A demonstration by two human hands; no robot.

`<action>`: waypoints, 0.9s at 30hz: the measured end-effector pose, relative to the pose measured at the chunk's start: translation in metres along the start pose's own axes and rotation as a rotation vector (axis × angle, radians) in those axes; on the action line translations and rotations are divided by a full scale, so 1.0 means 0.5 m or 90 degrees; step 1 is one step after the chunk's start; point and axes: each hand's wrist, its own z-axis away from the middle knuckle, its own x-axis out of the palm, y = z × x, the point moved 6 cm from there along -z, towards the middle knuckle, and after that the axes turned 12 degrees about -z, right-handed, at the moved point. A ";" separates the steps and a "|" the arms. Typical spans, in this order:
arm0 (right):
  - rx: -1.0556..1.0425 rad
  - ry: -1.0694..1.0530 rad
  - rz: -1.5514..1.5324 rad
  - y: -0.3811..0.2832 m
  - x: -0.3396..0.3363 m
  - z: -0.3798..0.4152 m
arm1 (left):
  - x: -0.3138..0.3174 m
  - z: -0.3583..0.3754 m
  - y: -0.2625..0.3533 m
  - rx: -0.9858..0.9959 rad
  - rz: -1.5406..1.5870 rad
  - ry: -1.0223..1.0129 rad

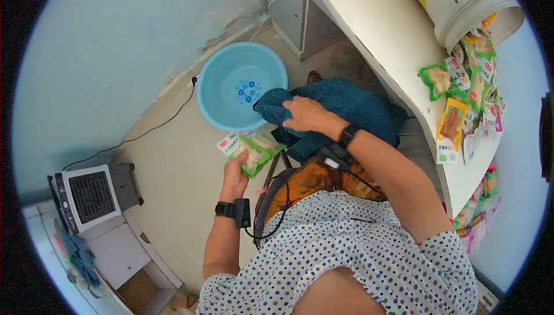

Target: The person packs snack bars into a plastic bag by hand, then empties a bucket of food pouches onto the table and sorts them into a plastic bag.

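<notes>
A green and white snack packet [257,149] is pinched in my left hand [236,171], below the rim of the blue basin. My right hand [309,115] rests on the dark teal cloth [352,104] over my lap, its fingers bent against the fabric; whether they grip it is hard to tell. The light blue basin [216,107] stands on the floor, with blue flowers printed on its bottom and nothing visible in it. Part of the cloth overhangs the basin's right edge.
On the white table [381,26] at the right, a white bucket [461,9] lies tipped, with several snack packets [476,84] spilling out. More packets [482,211] lie below the table. A heater-like appliance [89,197] stands at the left, its black cord crossing the floor.
</notes>
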 end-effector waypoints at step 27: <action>-0.007 -0.436 -0.212 -0.018 0.149 0.034 | -0.163 -0.028 -0.045 -0.005 0.022 0.131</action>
